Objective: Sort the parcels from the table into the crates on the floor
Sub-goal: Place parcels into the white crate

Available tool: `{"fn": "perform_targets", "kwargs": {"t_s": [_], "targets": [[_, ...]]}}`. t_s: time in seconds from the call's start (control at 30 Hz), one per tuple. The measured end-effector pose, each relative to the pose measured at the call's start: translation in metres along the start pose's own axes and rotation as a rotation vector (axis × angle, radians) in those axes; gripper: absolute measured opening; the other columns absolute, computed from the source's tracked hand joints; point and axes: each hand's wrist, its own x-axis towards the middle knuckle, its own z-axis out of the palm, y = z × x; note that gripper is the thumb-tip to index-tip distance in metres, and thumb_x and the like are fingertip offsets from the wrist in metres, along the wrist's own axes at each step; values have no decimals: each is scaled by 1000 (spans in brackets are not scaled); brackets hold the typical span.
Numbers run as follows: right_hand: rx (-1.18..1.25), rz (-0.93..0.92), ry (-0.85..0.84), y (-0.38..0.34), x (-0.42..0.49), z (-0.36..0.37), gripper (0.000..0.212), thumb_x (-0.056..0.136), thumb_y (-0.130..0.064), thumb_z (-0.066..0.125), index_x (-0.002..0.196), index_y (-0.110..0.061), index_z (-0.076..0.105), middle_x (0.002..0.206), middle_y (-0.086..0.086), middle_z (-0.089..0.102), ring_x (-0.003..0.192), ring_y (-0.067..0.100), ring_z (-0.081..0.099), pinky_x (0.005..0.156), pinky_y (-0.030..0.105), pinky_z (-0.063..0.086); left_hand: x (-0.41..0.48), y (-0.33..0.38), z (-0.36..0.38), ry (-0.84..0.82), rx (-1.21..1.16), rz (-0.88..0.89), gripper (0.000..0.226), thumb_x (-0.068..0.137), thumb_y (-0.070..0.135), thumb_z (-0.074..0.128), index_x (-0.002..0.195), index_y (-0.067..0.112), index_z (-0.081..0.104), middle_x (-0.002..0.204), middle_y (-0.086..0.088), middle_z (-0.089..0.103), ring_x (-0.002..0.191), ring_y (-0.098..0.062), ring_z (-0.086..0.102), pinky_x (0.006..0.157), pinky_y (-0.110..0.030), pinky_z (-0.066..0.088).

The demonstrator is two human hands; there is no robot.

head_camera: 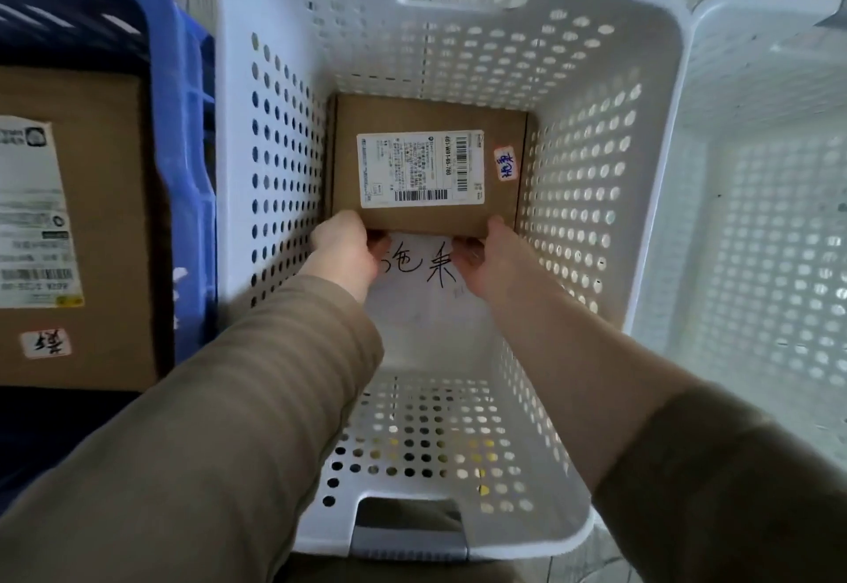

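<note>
A brown cardboard parcel [426, 114] with a white shipping label and a small handwritten sticker lies deep inside the middle white perforated crate [596, 197], against its far wall. My left hand [341, 250] grips the parcel's near left corner. At the near right corner my right hand [492, 257] holds it too. Under the parcel's near edge, on the crate floor, lies a white sheet with black handwriting [421, 268].
A blue crate [183, 133] on the left holds a larger brown parcel [105, 225] with a label and sticker. Another white perforated crate [756, 215] stands on the right. Pale wooden floor shows beyond the crates.
</note>
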Motion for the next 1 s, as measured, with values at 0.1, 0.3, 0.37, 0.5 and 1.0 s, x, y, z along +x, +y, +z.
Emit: {"fn": "perform_targets", "kwargs": {"t_s": [0.1, 0.3, 0.37, 0.5, 1.0], "targets": [[-79, 27, -7, -4, 2, 1, 19, 97, -27, 49, 104, -10, 50, 82, 6, 59, 84, 18, 63, 72, 33, 51, -6, 6, -2, 8, 146, -1, 21, 95, 7, 44, 114, 4, 53, 99, -15, 61, 88, -28, 60, 64, -34, 52], [-362, -200, 90, 7, -7, -8, 25, 93, -26, 51, 105, -4, 51, 88, 8, 61, 81, 22, 59, 76, 34, 51, -30, 2, -9, 43, 714, 203, 11, 92, 9, 44, 98, 4, 53, 86, -10, 56, 70, -21, 54, 58, -28, 48], [-603, -411, 138, 16, -19, -16, 20, 94, -19, 46, 103, -3, 53, 91, 8, 58, 83, 24, 55, 73, 32, 45, -38, -9, -15, 57, 1209, 540, 13, 92, 8, 46, 104, 2, 50, 96, -8, 54, 83, -22, 55, 68, -34, 46], [-1079, -847, 31, 22, -28, -25, 34, 95, -11, 42, 128, -9, 51, 125, 6, 52, 119, 21, 46, 99, 31, 37, -37, -23, -18, -88, 1723, 999, 56, 91, 10, 52, 142, 5, 29, 147, -13, 33, 133, -26, 33, 104, -39, 36], [-1434, -672, -205, -13, -36, -17, 43, 94, -4, 34, 136, -10, 43, 135, 11, 48, 117, 29, 49, 94, 32, 43, -55, -6, -1, -298, 1739, 790, 49, 92, 10, 45, 139, 0, 32, 146, -17, 32, 135, -30, 32, 107, -34, 30]]}}
